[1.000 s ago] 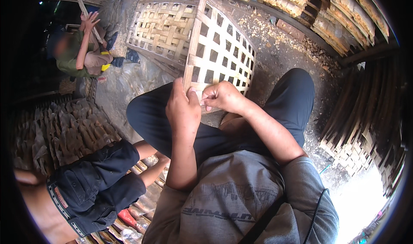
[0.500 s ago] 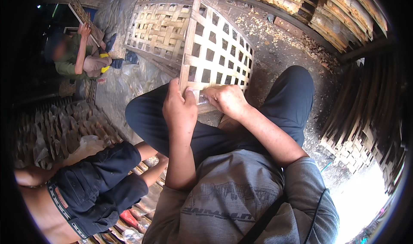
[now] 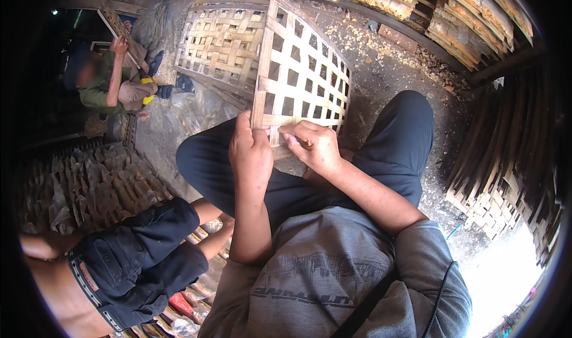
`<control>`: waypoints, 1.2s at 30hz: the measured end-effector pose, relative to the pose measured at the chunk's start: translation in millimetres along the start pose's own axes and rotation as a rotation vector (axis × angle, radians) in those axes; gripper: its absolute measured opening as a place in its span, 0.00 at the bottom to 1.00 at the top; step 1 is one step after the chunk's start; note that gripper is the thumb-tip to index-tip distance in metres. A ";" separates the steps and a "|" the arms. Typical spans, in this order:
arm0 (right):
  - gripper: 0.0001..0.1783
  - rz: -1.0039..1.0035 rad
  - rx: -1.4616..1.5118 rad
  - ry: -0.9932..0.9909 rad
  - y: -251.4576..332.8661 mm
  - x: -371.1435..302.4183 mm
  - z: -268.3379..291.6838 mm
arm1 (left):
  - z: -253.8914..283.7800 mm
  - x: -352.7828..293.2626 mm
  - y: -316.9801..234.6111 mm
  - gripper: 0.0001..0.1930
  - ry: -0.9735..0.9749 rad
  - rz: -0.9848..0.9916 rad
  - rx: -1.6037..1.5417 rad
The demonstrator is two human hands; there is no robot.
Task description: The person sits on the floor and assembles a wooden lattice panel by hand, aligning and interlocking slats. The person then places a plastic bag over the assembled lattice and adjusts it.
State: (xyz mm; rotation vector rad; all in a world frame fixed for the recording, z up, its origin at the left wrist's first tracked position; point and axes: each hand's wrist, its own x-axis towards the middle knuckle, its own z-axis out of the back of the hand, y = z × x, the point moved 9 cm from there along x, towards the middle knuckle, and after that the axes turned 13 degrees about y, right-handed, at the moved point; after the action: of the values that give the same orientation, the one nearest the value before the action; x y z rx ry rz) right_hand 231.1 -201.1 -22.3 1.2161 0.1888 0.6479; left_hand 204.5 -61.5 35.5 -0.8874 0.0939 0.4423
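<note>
lettering (image 3: 304,295) on grey shirt (image 3: 325,239), hands (image 3: 251,153) pinching woven slat frame (image 3: 266,58), near corner

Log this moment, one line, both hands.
left hand: holds lattice panel by edge | right hand: at its lower end | second panel: beyond

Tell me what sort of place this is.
Probably a small weaving workshop, perhaps for bamboo. The left hand grips a framed lattice panel and the right hand is at it; another woven panel sits beyond, and pale chips lie scattered.
</note>
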 end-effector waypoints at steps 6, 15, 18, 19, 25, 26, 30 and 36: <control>0.09 0.031 0.086 -0.051 -6.2 -3.8 -2.7 | -2.5 -0.3 0.7 0.15 0.004 0.000 0.039; 0.07 0.213 0.333 -0.139 11.1 4.6 -2.0 | -8.4 -8.7 -20.8 0.17 0.012 -0.014 0.159; 0.03 0.104 0.362 -0.144 -10.4 -9.0 0.3 | -10.2 -12.2 -29.2 0.17 -0.014 -0.084 0.251; 0.03 0.050 0.338 -0.155 -18.6 -11.5 -0.4 | -10.7 -12.9 -31.9 0.17 -0.025 -0.110 0.283; 0.07 -0.192 0.361 -0.179 -21.4 -9.8 3.7 | -7.9 -13.1 -32.5 0.17 -0.035 -0.114 0.261; 0.07 -0.207 0.375 -0.225 -22.6 -9.8 2.9 | -8.5 -13.0 -33.7 0.17 -0.027 -0.112 0.272; 0.13 -0.350 0.379 -0.180 -23.2 -3.9 -6.7 | -9.6 -11.8 -30.2 0.18 -0.012 -0.096 0.296; 0.09 -0.364 0.289 -0.064 -27.5 1.7 -8.0 | -5.4 -10.8 -24.9 0.19 0.001 -0.058 0.229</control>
State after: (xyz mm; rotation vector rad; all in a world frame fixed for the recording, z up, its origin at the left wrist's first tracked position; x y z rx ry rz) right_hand 238.6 -199.0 -49.9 1.4318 0.4500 0.2690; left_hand 205.5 -82.8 53.0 -0.6631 0.1172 0.3690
